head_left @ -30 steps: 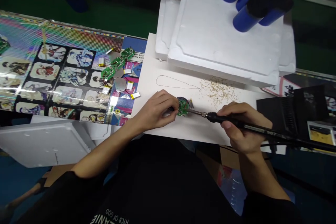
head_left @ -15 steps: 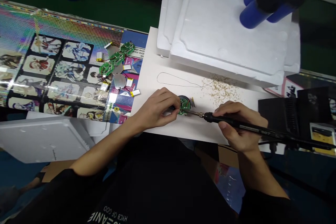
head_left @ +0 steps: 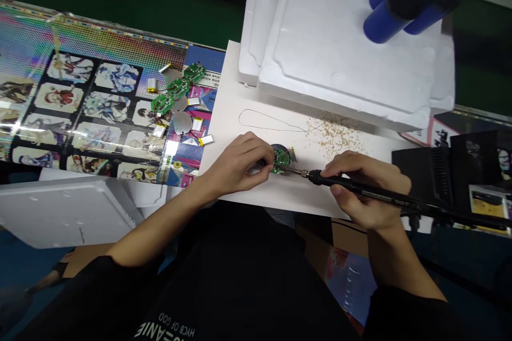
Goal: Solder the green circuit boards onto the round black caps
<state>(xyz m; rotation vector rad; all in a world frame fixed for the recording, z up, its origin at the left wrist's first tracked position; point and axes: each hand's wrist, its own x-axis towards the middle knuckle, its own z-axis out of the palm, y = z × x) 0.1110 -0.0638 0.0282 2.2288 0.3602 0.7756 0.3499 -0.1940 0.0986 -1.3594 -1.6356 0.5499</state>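
white card (head_left: 228,117) covers this end of the tabletop, with stacked polystyrene foam sheets (head_left: 344,48) behind it and blue cylinders (head_left: 380,16) over them. the left hand (head_left: 236,168) has a tight fingertip grip on the edge of a small round green circuit board (head_left: 280,160), which sits on the card. the right hand (head_left: 366,192) is closed round a black soldering iron (head_left: 384,197), its metal tip at the board. a thin wire loop (head_left: 272,122) and pale flecks of scrap (head_left: 334,138) lie on the card beyond. further left, green boards (head_left: 178,88) and small pouch batteries (head_left: 197,125) lie on a shiny printed sheet (head_left: 92,112).
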